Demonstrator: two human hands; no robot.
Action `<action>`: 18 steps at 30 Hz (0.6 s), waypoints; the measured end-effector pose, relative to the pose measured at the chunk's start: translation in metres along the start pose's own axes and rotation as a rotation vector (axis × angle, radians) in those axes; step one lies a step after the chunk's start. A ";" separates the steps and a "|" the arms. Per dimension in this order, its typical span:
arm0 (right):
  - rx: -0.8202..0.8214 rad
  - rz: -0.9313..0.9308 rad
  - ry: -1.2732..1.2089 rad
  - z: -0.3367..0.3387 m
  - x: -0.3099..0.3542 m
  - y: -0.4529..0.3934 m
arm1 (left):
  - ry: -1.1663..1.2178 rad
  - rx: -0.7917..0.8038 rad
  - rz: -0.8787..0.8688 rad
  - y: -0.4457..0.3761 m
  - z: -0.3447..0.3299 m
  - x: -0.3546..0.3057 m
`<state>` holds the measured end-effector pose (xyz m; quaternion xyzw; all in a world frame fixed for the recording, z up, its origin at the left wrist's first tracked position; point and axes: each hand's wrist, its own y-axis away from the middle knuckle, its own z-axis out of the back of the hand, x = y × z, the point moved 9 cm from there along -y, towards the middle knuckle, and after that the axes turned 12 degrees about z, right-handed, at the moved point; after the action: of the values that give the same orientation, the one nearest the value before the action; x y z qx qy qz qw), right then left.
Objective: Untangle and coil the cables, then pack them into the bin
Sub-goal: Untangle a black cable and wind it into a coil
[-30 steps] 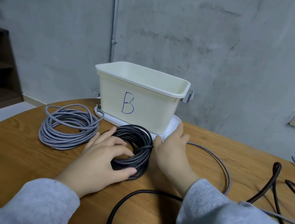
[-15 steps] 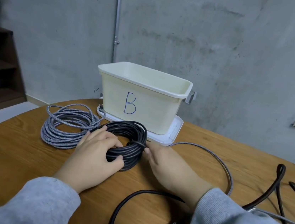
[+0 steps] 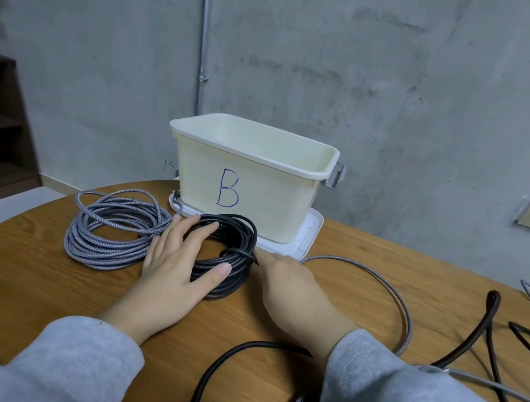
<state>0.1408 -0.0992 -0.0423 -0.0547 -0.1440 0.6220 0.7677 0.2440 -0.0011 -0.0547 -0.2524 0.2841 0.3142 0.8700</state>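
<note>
Left hand [image 3: 178,267] lies flat, fingers straight and spread, on the black coil [image 3: 230,256], pressing it onto the table [image 3: 30,279]; the thumb reaches over the coil's near side. Right hand [image 3: 286,287] rests against the coil's right edge, its fingertips touching the spot where one black strand wraps across the loops; whether they pinch that strand I cannot tell. The black coil sits just in front of the cream bin [image 3: 249,179], which is marked with a blue "B" and stands on a white lid [image 3: 309,239]. Left of the black coil, touching it, is a coiled grey braided cable [image 3: 109,232]. Right of it, a loose grey braided cable [image 3: 389,293] arcs across the table, and nearer the person a loose black cable [image 3: 220,362] curves between the sleeves. Further right lie dark brown cables [image 3: 489,322], uncoiled.
</note>
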 end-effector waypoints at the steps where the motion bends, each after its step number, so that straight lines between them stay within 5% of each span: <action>1: -0.006 -0.009 -0.006 0.001 0.000 0.001 | -0.010 0.001 0.009 0.000 -0.001 0.000; 18: -0.139 0.034 0.241 0.033 0.019 0.009 | -0.052 -0.063 -0.087 0.008 -0.002 -0.012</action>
<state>0.1263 -0.0824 -0.0104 -0.1847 -0.0926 0.6125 0.7630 0.2301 -0.0013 -0.0500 -0.2838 0.2398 0.2912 0.8816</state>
